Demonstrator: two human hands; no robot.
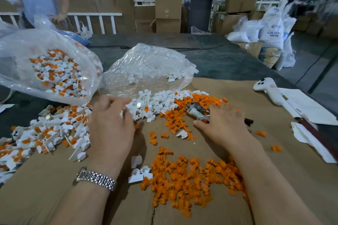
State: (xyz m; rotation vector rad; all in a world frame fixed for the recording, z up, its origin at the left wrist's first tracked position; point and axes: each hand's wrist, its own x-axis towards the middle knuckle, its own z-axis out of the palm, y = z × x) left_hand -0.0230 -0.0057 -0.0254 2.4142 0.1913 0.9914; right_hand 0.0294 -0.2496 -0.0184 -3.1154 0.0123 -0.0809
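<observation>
Orange plugs point(192, 182) lie heaped nearest me on the desk point(54, 197). My left hand point(111, 120) curls at the white caps point(157, 102); grasping one? I can't tell. Right hand point(221, 122) lies spread, released, over the pliers point(196, 111). It looks like the picking step. Next: pinch one cap cleanly, pair a plug.

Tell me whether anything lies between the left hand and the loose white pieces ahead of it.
Nothing visible does. The left hand has its fingertips right at the near edge of the white pieces, which lie heaped on the cardboard sheet.
</observation>
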